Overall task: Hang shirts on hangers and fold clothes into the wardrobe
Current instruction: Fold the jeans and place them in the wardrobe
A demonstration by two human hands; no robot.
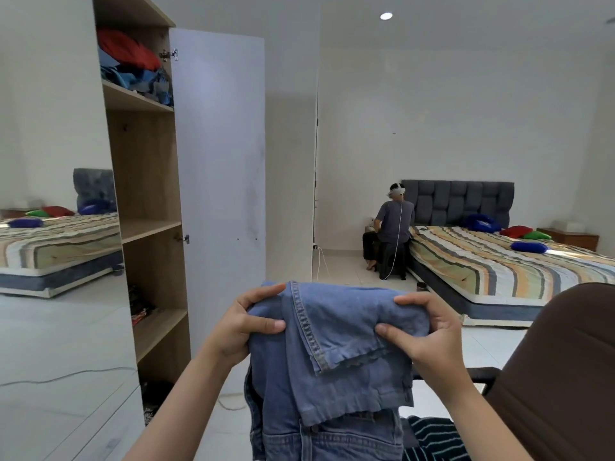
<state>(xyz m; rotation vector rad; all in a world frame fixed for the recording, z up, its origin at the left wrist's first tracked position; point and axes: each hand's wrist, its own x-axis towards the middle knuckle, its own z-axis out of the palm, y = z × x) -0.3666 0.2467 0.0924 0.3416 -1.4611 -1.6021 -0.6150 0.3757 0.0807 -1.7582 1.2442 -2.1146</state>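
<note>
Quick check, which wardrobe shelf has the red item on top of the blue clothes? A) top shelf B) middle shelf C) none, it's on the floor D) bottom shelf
A: the red item lies on a pile of blue clothes on the top shelf of the open wardrobe; the middle shelf shows bare wood.

Ahead of you on the right stands a bed (492,261) with a striped cover and a dark padded headboard (459,201). On it lie a blue cushion (529,246), a red cushion (515,231) and a green cushion (536,235), the red and green ones touching. A person (392,224) wearing a headset sits at the bed's near corner, back turned to you, with a white cable (397,234) hanging down to the floor. A wooden nightstand (572,237) sits beyond the bed. To your left, a mirror (50,211) reflects the same bed. A round ceiling light (386,16) glows overhead.
</note>
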